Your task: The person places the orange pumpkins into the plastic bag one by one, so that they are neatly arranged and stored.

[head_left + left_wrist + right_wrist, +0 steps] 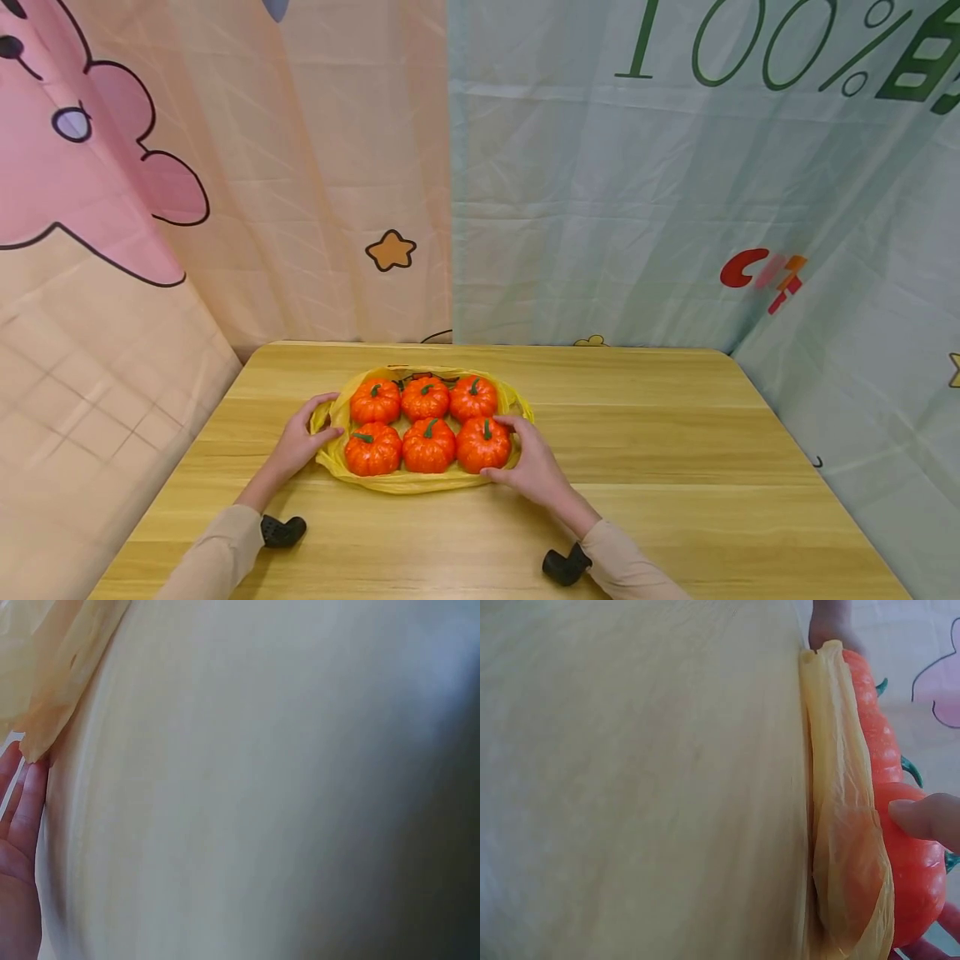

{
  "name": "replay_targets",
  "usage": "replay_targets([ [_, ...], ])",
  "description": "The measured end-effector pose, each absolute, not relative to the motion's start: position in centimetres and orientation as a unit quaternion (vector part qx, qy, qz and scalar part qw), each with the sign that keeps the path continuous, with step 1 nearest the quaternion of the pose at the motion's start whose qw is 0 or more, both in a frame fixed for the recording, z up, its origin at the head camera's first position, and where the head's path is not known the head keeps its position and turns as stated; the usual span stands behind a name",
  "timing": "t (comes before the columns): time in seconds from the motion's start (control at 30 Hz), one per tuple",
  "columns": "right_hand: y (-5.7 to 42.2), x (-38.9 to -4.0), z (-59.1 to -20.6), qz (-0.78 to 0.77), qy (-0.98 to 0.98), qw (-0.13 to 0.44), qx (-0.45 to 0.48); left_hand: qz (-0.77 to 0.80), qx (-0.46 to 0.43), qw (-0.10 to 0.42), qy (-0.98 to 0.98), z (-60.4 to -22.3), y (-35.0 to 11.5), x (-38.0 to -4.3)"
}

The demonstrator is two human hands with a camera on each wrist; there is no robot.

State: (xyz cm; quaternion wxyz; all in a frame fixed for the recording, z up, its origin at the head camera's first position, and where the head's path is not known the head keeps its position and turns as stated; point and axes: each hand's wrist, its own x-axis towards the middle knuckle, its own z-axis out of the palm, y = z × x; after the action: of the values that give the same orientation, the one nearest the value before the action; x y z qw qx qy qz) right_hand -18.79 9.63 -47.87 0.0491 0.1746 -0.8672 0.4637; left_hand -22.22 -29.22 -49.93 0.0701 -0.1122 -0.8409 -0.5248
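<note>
Several orange toy pumpkins with green stems lie in two rows in a spread yellow plastic bag (pixel 405 483). My right hand (pixel 536 462) grips the front right pumpkin (pixel 482 443); in the right wrist view the thumb (pixel 926 817) presses one side, with fingers at the other. At the bag's left edge is my left hand (pixel 298 435), its thumb and fingers spread apart near the front left pumpkin (pixel 372 450). The left wrist view shows fairly straight fingers (pixel 28 802) touching the bag's edge (pixel 56 697); the fingertips are partly hidden.
The bag lies on a wood-grain table (pixel 660 450), left of its middle. Printed curtains (pixel 585 192) hang behind the table and along its sides. A black wrist device (pixel 283 532) sits on the left wrist and another (pixel 566 565) on the right.
</note>
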Motion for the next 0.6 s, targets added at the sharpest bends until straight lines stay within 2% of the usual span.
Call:
replay_targets([
  [0.23,9.59,-19.01,-47.79,0.427,-0.883,0.058,0.186,-0.521,-0.104,0.066,-0.844,-49.81,-29.22,-22.23],
  [0.6,9.6,-19.38,-46.9,0.401,-0.898,0.022,0.18,-0.514,-0.107,0.073,-0.848,-50.05,-29.23,-22.31],
])
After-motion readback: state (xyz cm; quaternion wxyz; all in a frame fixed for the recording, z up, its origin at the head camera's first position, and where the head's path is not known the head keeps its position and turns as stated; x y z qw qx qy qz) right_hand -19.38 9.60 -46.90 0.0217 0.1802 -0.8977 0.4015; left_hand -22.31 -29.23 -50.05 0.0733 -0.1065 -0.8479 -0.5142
